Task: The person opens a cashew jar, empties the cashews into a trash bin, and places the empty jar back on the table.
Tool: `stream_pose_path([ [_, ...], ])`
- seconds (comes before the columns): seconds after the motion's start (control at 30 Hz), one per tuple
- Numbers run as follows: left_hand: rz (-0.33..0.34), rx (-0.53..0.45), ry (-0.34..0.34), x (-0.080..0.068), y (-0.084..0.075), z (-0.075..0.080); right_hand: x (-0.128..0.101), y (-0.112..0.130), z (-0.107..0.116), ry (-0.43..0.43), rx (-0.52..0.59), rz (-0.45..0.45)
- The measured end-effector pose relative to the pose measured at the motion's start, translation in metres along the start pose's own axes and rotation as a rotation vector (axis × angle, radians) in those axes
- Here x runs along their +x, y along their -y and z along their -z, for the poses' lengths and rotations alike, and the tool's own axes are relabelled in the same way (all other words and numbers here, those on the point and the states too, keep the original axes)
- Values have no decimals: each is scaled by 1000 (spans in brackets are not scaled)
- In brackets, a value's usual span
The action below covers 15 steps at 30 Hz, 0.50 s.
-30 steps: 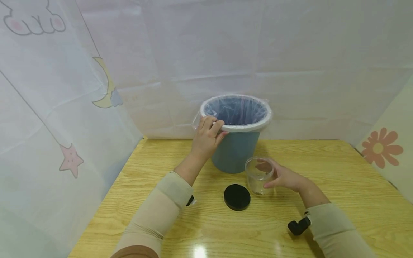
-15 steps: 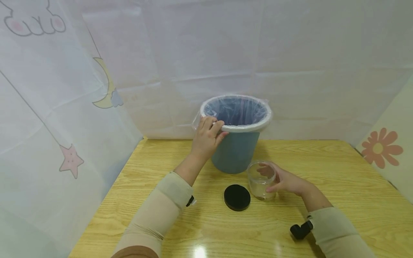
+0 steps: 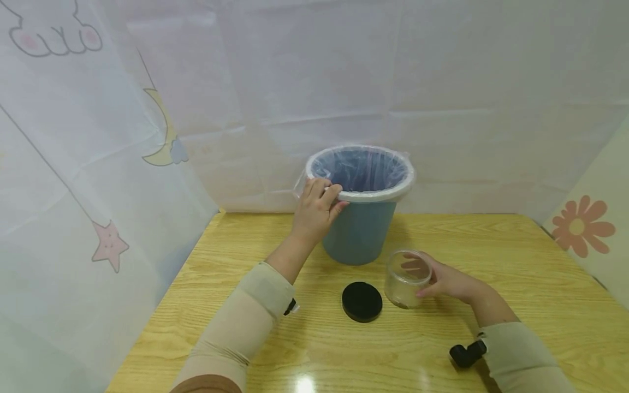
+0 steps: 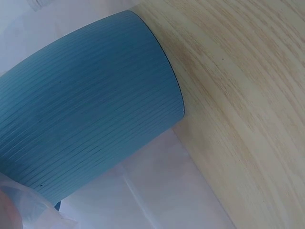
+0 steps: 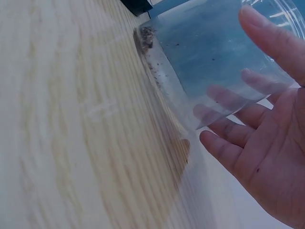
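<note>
Left hand [image 3: 314, 210] grips lined blue bin [image 3: 361, 218] rim at 9 o'clock, steadying it; right hand [image 3: 444, 281] wraps tilted clear jar [image 3: 407, 278], black lid [image 3: 362, 301] off at jar's 9 o'clock.

Makeshift recording booth, cartoon-print curtains [image 3: 98, 164], wooden table [image 3: 516, 262]

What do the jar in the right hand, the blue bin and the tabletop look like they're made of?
Jar: clear glass or hard plastic; fingers show through it, which one is unclear. Blue bin: likely plastic, matte, finely ribbed wall, with a thin translucent bag over its rim. Table: light wood grain, glossy; it reflects the light, possibly laminate.
</note>
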State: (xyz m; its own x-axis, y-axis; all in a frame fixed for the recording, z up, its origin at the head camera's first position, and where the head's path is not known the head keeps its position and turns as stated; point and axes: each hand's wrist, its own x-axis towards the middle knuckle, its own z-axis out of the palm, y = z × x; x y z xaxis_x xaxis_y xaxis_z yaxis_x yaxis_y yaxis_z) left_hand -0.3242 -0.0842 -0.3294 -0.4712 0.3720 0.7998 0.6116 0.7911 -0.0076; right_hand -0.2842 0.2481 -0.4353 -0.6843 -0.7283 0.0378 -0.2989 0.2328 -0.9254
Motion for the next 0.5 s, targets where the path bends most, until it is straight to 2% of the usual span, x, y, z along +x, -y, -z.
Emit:
stream_pose_path([
  [0.33, -15, 7, -31, 1, 2, -2, -4, -2, 2, 41, 64, 12],
  [0.5, -14, 16, -29, 0, 2, -3, -8, -3, 3, 30, 53, -23],
])
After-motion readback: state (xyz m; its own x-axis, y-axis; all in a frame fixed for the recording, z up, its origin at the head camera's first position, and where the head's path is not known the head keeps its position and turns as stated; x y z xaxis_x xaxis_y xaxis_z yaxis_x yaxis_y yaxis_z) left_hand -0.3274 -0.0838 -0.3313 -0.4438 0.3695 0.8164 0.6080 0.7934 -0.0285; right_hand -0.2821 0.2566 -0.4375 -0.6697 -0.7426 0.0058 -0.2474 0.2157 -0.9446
